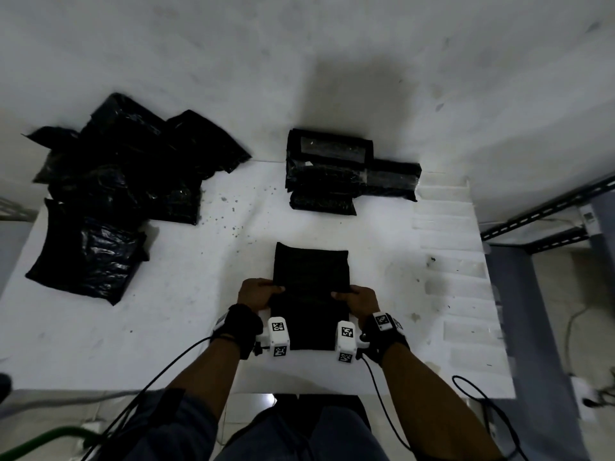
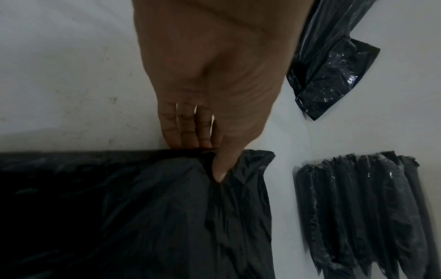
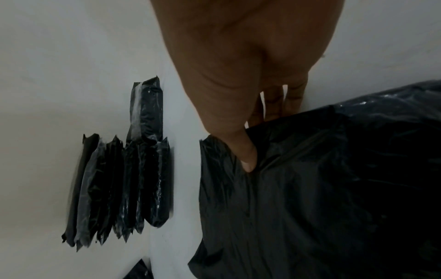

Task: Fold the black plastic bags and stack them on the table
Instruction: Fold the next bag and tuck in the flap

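Note:
A flat black plastic bag [image 1: 311, 271] lies on the white table [image 1: 199, 294] just in front of me. My left hand [image 1: 258, 292] pinches its left edge, thumb on top and fingers beneath [image 2: 188, 130]. My right hand [image 1: 357, 299] pinches the right edge the same way, its thumb [image 3: 245, 156] pressed into the plastic. A crease runs across the bag between the two hands. The stack of folded bags [image 1: 332, 171] sits beyond it toward the back, also seen in the left wrist view [image 2: 358, 207] and the right wrist view [image 3: 124, 185].
A loose heap of unfolded black bags [image 1: 113, 194] covers the table's left side. Clear plastic strips [image 1: 456, 261] lie along the right edge. A grey metal rack [image 1: 549, 234] stands to the right of the table. Cables hang from both wrists.

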